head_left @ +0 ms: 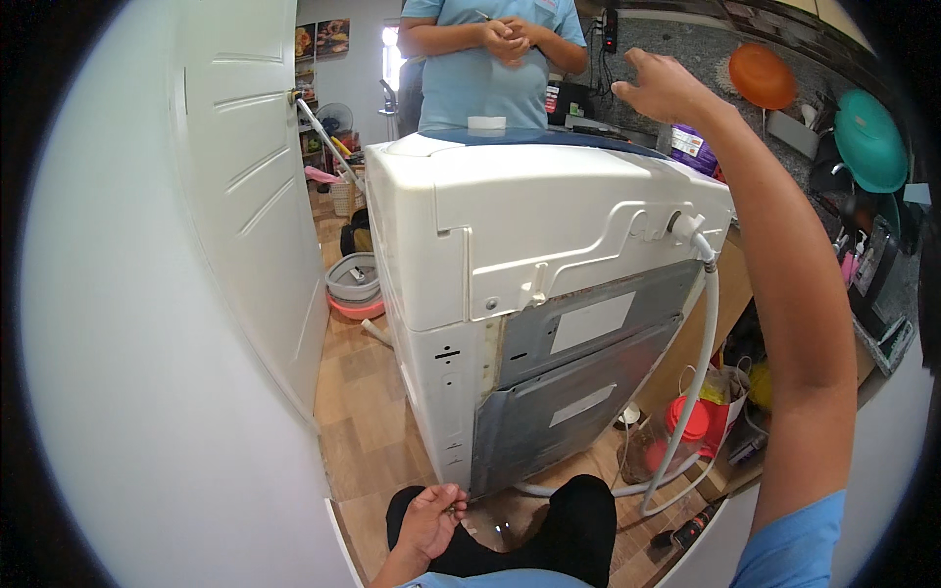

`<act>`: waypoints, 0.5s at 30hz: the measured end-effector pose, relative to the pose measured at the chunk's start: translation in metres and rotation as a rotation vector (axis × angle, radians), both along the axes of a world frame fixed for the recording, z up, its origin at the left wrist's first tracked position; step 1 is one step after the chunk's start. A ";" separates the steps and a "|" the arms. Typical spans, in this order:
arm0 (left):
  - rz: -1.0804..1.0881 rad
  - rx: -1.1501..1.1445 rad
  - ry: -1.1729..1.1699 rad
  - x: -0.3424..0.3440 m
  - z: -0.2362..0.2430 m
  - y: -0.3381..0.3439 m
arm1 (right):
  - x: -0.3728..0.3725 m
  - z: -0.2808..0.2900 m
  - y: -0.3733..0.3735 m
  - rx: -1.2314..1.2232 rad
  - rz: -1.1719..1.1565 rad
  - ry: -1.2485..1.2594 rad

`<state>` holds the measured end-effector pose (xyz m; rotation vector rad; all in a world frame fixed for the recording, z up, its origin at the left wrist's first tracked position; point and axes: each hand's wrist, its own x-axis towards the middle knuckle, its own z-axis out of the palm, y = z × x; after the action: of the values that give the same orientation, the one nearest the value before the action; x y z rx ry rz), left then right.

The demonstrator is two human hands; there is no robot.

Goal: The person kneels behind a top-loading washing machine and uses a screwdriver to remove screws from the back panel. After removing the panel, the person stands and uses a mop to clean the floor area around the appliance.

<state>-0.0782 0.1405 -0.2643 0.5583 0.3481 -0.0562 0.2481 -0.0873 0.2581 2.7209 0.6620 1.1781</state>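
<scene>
A white top-loading washing machine (pixel 549 196) stands in front of me, its grey rear panel (pixel 559 412) facing me and a white hose (pixel 708 323) running down from its top right. My left hand (pixel 436 514) is low by my knees near the machine's bottom corner, fingers closed on a small object I cannot make out. My right hand (pixel 655 83) is raised beyond the machine's top right, fingers apart, with nothing visible in it. A co-worker (pixel 485 59) in light blue stands behind the machine, hands together around a thin item.
A white door (pixel 245 196) and wall are on my left. Basins (pixel 353 279) sit behind the door. At right are a counter with orange (pixel 762 73) and teal (pixel 870 137) plastic ware, bags and a red-lidded container (pixel 686 419). A power tool (pixel 686 532) lies on the floor.
</scene>
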 end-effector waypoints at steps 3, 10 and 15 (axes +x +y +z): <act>-0.156 -0.511 -0.273 -0.009 -0.008 0.016 | -0.008 -0.004 0.011 0.032 0.046 -0.017; 0.038 -0.752 -0.268 -0.016 0.005 0.023 | -0.011 0.001 0.023 0.001 0.097 -0.020; 0.013 -0.684 -0.465 -0.009 0.013 0.017 | -0.010 0.002 0.026 -0.038 0.090 0.050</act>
<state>-0.0873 0.1577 -0.2509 -0.1167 -0.1293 -0.0282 0.2378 -0.0613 0.2598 2.7234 0.8131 1.1068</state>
